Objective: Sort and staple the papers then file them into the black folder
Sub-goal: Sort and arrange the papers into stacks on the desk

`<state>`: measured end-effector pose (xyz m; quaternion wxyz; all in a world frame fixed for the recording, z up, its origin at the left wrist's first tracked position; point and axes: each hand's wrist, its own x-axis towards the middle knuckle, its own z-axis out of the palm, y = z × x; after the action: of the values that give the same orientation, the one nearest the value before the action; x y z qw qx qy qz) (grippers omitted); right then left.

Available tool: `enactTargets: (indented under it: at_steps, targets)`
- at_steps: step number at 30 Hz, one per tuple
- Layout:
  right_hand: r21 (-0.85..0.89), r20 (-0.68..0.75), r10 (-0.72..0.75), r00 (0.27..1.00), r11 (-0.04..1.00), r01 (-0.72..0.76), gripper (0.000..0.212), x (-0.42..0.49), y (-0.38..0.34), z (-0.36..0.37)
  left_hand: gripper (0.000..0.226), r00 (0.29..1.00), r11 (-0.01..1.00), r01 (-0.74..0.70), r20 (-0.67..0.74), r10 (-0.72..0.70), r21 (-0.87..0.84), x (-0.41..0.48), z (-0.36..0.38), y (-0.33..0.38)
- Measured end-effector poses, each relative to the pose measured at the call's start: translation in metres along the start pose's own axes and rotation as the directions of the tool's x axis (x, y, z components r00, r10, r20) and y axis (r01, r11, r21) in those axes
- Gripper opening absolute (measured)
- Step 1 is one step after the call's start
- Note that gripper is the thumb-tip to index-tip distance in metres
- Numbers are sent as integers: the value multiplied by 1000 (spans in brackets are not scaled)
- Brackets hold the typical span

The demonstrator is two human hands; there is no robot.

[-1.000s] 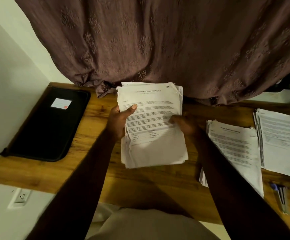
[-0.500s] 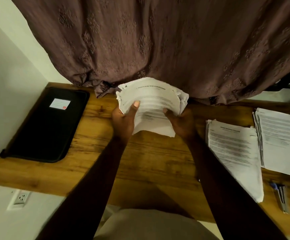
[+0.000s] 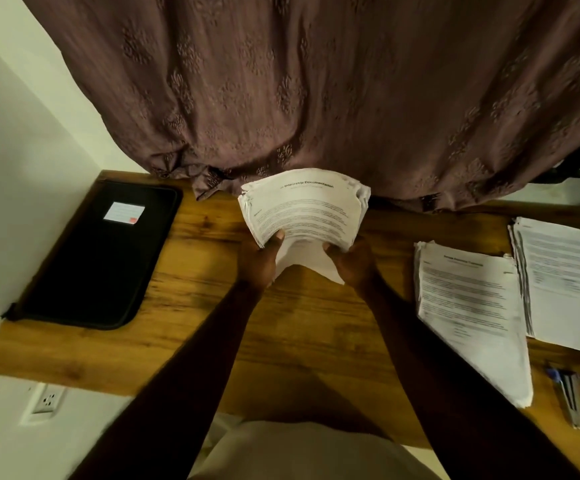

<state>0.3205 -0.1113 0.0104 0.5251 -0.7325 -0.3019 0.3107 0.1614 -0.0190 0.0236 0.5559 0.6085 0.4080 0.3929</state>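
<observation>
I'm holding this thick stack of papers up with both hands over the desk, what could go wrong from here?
1. The stack is bowed and gripped only along its lower edge by the left hand and right hand; sheets may slip and fan out of order.
2. Its top edge sits close to the curtain, which might snag loose pages.
3. Dropped sheets could mix into the pile to its right.

Your left forearm and right forearm, lower left and lower right of frame: both bare right to the frame edge. Your left hand and right hand, centre of frame: bare, left thumbnail in view. Bottom centre: you wear a beige garment, plain, softly creased; type not determinable.
</observation>
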Motion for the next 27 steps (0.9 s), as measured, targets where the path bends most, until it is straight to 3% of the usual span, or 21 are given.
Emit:
enactTargets:
  at_steps: [4, 7, 10, 12, 14, 16, 19, 21, 23, 27]
  targets:
    - [75, -36, 21, 999, 997, -18, 18, 1, -2, -4, 28, 1000, 996, 4, 28, -1, -85, 1, 3, 14]
    - [21, -41, 6, 999, 1000, -5, 19, 0, 4, -2, 34, 996, 995, 63, 68, -57, -80, -1, 3, 3]
    - [-63, 32, -44, 998, 997, 46, 28, -1, 8, 2, 28, 969, 973, 224, 92, -228, 48, -5, 6, -4]
    - [-71, 63, -59, 996, 995, 63, 31, 1, 0, -4, 11, 962, 967, 254, 102, -255, 24, 1, 2, 2]
    - [-62, 130, -58, 990, 996, 66, 30, 10, -7, -15, 10, 953, 967, 256, 171, -250, -14, 12, -7, 12]
    - [4, 265, -31, 964, 1000, 31, 26, 17, -8, -25, 17, 925, 942, 320, 250, -288, -100, 21, -18, 18]
    - [178, 427, 20, 904, 978, -105, 41, 18, 1, -30, 27, 810, 826, 529, 405, -423, -194, 25, -27, 16]
    - [225, 470, 77, 879, 953, -203, 50, 11, 12, -30, 32, 750, 784, 601, 446, -488, -154, 19, -30, 7]
    - [234, 491, 143, 859, 929, -288, 49, 4, 26, -30, 33, 735, 781, 615, 438, -518, -110, 11, -31, -6]
    - [202, 485, 190, 854, 925, -321, 42, -4, 40, -38, 33, 698, 760, 649, 424, -576, -34, -7, -33, -27]
